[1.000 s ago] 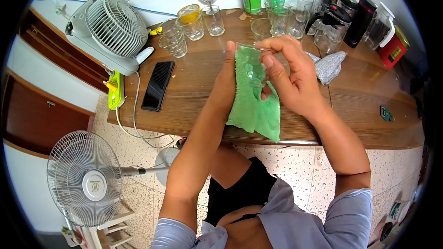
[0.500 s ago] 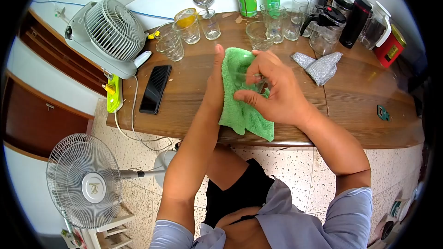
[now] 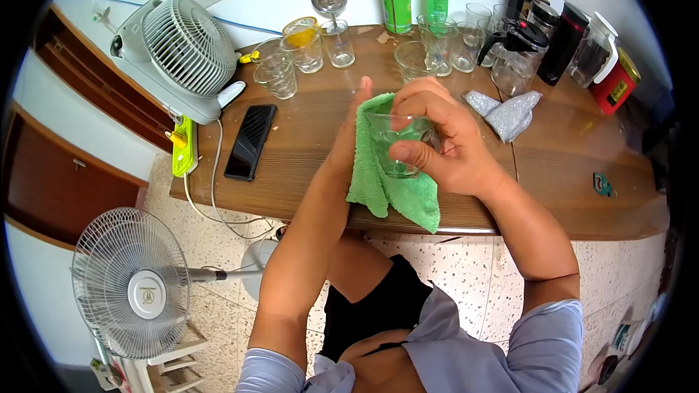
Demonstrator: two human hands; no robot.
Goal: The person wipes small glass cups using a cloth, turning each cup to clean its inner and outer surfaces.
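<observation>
On the table (image 3: 306,142), a glass (image 3: 340,51) holds a utensil (image 3: 329,0); right hand (image 3: 457,140) grips tumbler (image 3: 397,165), left (image 3: 352,133) supports cloth (image 3: 368,188), grip hidden.

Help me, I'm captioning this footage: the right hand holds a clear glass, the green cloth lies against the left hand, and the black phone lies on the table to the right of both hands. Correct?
Not quite: the head view shows the black phone to the left of the left hand and right hand. The rest stands.

Glass (image 3: 386,138) — now lower against the green cloth (image 3: 370,182) than a second ago
</observation>
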